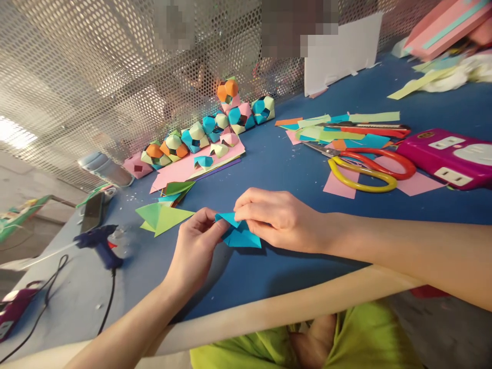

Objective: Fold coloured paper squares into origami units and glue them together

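Note:
A small piece of blue folded paper [243,238] is held just above the blue table, near its front edge. My left hand [198,238] pinches its left corner between thumb and fingers. From the right, my right hand [274,218] presses its fingertips on the upper part, where a flap lies folded over. My right fingers hide part of that fold. Close beside my left hand lie green folded paper pieces [163,216], with blue and darker green ones behind them.
Several folded paper balls [194,137] stand along the perforated metal screen [126,66]. Scissors [365,169], paper strips [330,130] and a magenta power strip [442,154] lie to the right. A glue gun [100,243], phone [93,211] and bottle [103,166] are at the left.

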Action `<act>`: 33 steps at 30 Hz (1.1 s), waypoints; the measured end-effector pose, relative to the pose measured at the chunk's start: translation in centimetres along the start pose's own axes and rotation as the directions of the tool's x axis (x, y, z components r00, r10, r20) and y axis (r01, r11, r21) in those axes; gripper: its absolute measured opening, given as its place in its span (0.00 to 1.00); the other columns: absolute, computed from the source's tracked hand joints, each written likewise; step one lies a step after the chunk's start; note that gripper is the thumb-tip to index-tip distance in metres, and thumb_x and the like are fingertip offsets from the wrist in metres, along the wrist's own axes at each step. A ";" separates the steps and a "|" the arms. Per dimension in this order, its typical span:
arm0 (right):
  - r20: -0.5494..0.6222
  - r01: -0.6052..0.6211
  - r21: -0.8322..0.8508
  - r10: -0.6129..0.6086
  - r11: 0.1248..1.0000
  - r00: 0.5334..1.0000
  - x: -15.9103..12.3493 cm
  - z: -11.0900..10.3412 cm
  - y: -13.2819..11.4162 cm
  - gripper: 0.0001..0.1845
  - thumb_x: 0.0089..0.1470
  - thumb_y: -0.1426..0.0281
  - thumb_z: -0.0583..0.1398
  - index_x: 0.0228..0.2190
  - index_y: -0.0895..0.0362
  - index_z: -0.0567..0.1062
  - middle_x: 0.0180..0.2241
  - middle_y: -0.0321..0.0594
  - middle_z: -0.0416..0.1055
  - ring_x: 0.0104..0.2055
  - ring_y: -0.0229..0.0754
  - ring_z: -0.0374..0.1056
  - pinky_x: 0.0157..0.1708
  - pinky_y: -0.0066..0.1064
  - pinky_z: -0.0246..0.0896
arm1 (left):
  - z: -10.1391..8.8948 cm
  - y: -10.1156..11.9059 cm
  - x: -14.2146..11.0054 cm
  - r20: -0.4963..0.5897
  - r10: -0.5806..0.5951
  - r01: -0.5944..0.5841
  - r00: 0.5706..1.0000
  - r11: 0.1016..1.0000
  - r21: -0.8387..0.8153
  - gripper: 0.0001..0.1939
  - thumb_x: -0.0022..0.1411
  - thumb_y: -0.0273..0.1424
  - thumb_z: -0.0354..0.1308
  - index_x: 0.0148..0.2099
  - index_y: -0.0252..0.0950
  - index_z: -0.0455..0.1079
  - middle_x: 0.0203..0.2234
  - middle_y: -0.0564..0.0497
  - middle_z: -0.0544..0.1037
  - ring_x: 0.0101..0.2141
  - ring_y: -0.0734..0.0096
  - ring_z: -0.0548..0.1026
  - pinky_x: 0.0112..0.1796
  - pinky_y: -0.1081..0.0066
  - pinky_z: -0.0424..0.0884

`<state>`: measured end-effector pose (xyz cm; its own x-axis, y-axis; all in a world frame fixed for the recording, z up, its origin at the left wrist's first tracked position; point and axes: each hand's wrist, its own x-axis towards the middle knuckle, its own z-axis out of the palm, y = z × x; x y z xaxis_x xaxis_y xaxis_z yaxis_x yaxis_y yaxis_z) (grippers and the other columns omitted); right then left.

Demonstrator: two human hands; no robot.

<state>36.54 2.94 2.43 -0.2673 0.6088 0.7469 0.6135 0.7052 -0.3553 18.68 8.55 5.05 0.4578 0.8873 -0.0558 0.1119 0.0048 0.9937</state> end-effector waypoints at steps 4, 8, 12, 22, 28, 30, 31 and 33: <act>-0.019 -0.039 0.103 0.041 0.994 0.999 0.4 -0.3 -0.7 0.08 0.55 0.77 0.54 0.33 0.59 0.72 0.36 0.43 0.72 0.37 0.38 0.68 0.38 0.29 0.63 | -0.2 -0.2 0.2 0.004 0.064 -0.064 0.998 0.996 0.064 0.08 0.53 0.31 0.63 0.26 0.35 0.68 0.20 0.57 0.69 0.24 0.78 0.63 0.25 0.77 0.60; 0.038 -0.343 0.323 0.350 0.882 0.936 1.3 -1.0 -1.4 0.11 0.61 0.68 0.51 0.29 0.57 0.70 0.30 0.37 0.70 0.33 0.35 0.65 0.35 0.27 0.61 | -0.2 -0.3 0.1 0.038 0.152 -0.156 0.988 0.969 0.191 0.08 0.54 0.32 0.62 0.27 0.35 0.69 0.21 0.56 0.71 0.25 0.76 0.64 0.28 0.75 0.62; 0.218 -0.619 0.579 0.630 0.531 0.745 2.0 -0.9 -0.8 0.17 0.60 0.59 0.52 0.28 0.59 0.69 0.25 0.35 0.66 0.28 0.34 0.62 0.30 0.27 0.60 | -0.1 0.0 -0.1 0.049 0.191 -0.197 0.980 0.930 0.309 0.08 0.54 0.32 0.62 0.26 0.36 0.70 0.23 0.55 0.72 0.25 0.75 0.66 0.27 0.75 0.62; 0.403 -0.709 0.511 0.593 0.486 0.697 1.8 -0.4 0.3 0.14 0.47 0.61 0.65 0.30 0.61 0.75 0.28 0.35 0.72 0.30 0.34 0.64 0.32 0.27 0.58 | -0.4 -0.5 0.4 0.082 0.073 -0.094 0.994 0.953 0.287 0.08 0.54 0.35 0.62 0.29 0.35 0.71 0.22 0.56 0.71 0.25 0.77 0.66 0.27 0.76 0.62; 0.326 -0.665 0.373 0.580 0.647 0.747 1.7 -0.5 0.0 0.08 0.53 0.68 0.61 0.29 0.61 0.75 0.27 0.35 0.74 0.30 0.34 0.66 0.31 0.26 0.58 | -0.1 -0.3 0.4 0.115 -0.027 0.009 0.993 0.987 0.158 0.10 0.51 0.35 0.66 0.32 0.34 0.73 0.25 0.54 0.74 0.26 0.77 0.68 0.29 0.76 0.64; 0.307 -0.650 0.358 0.573 0.671 0.760 1.6 -0.6 0.0 0.08 0.53 0.68 0.61 0.29 0.61 0.75 0.27 0.36 0.74 0.30 0.35 0.66 0.31 0.26 0.59 | 0.0 -0.1 0.3 0.128 -0.051 0.034 0.990 0.991 0.127 0.10 0.49 0.34 0.67 0.33 0.34 0.74 0.25 0.54 0.75 0.27 0.76 0.69 0.30 0.76 0.66; 0.297 -0.641 0.353 0.568 0.681 0.768 1.6 -0.6 0.0 0.08 0.53 0.68 0.61 0.29 0.61 0.75 0.28 0.36 0.74 0.30 0.35 0.67 0.31 0.26 0.59 | 0.0 0.0 0.3 0.134 -0.056 0.040 0.989 0.993 0.115 0.10 0.49 0.33 0.67 0.33 0.34 0.74 0.25 0.54 0.75 0.27 0.76 0.70 0.30 0.76 0.66; 0.283 -0.622 0.343 0.554 0.704 0.783 1.5 -0.7 0.0 0.08 0.54 0.68 0.61 0.29 0.61 0.76 0.28 0.36 0.75 0.31 0.35 0.67 0.31 0.26 0.59 | -0.1 0.1 0.3 0.148 -0.060 0.047 0.987 0.995 0.089 0.08 0.50 0.32 0.66 0.33 0.34 0.74 0.25 0.54 0.75 0.27 0.77 0.70 0.30 0.77 0.66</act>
<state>36.66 3.58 3.95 -0.0798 0.9702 0.2289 0.3435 0.2423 -0.9073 18.74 8.84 5.19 0.5754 0.8076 -0.1290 0.2117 0.0053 0.9773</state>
